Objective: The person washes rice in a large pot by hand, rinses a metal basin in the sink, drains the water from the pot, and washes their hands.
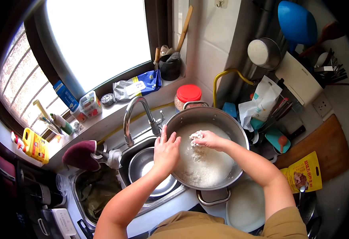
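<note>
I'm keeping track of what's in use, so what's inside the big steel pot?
The pot holds cloudy whitish liquid and pale grainy stuff; the right hand holds some. The contents cover the bottom, so that can't be seen.

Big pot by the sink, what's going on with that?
A person has their right hand inside the big pot, gripping a clump of white grains that look like rice, with cloudy liquid around the heap. The left hand is open, fingers spread, at the pot's side nearest the sink. A metal bowl sits in the sink beside it.
</note>
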Tool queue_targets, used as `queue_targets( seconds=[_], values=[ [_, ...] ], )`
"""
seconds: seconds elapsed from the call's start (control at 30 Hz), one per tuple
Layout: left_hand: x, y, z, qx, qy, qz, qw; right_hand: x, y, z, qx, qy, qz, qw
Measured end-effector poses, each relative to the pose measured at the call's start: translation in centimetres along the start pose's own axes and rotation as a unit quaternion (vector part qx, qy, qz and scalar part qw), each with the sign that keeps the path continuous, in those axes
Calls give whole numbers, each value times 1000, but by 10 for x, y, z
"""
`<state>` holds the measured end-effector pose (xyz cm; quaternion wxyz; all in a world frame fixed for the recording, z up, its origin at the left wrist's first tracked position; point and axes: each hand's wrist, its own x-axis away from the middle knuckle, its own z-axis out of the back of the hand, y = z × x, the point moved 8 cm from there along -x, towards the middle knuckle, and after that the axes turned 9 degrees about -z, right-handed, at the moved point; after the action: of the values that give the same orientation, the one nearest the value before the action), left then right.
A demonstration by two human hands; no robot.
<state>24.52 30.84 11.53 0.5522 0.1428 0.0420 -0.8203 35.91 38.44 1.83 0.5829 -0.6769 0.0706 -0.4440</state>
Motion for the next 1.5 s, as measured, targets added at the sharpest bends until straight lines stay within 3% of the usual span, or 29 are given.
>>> queue_targets(
  seconds=[0.03, 0.07, 0.1, 0.17, 0.3, 0.37, 0.43, 0.5, 0.67, 0.73, 0.83, 0.87, 0.93, 0.97, 1.03, 1.1, 1.13, 1.2, 1.27, 1.4, 1.5],
  values=[
    [0, 0, -1, -2, 1, -1, 1000, -5, 5, 3, 0, 0, 2, 1000],
    [0, -1, -2, -3, 5, -4, 1000, -6, -2, 11, 197, 99, 64, 973],
    [1, -1, -3, -4, 9, -7, 1000, -3, -9, 13, 382, 194, 121, 895],
    [2, -1, -4, -15, 3, -10, 1000, -3, 10, 1, 490, 169, -37, 855],
    [2, -1, -4, -15, -2, -6, 1000, -7, 35, -15, 541, 119, -66, 830],
    [1, 0, -2, -17, 1, -6, 1000, -14, 42, -15, 549, 46, -27, 834],
    [1, 0, -3, -15, 3, -5, 1000, -17, 45, -10, 537, 62, -39, 840],
    [2, -1, -3, -15, 5, -5, 1000, -17, 59, -7, 635, 49, -151, 756],
    [2, -1, -5, -16, 12, -7, 1000, -3, 31, -9, 597, 117, -53, 792],
    [1, -2, -5, -17, 11, -5, 1000, -19, 60, -4, 615, 52, -140, 774],
    [2, -3, -6, -21, 3, 1, 1000, -28, 68, 1, 608, -29, -158, 778],
    [2, -2, -7, -22, -4, 2, 1000, -17, 63, -1, 609, -27, -159, 777],
    [1, -2, -6, -22, -2, 1, 1000, 15, 13, -5, 618, 135, 2, 774],
    [1, -2, -6, -23, -5, 0, 1000, 17, 8, 2, 619, 136, 1, 774],
    [1, -2, -7, -23, -2, -2, 1000, 16, 5, 10, 441, 0, -14, 897],
    [1, -2, -8, -22, -1, -6, 1000, 28, -19, 17, 233, 19, 7, 972],
    [1, -2, -8, -23, -1, -5, 1000, 44, -21, 24, 133, 40, -97, 986],
    [1, -2, -7, -30, -5, -4, 1000, 46, -27, 25, -79, -21, -84, 993],
    [1, -3, -8, -28, 0, -4, 1000, 50, -38, 19, -232, -94, -66, 966],
    [1, -3, -7, -32, -5, 0, 999, 57, -60, 7, -314, -149, -33, 937],
    [1, -4, -7, -19, -2, 11, 1000, 70, -83, 6, -276, -116, 3, 954]
  ],
)
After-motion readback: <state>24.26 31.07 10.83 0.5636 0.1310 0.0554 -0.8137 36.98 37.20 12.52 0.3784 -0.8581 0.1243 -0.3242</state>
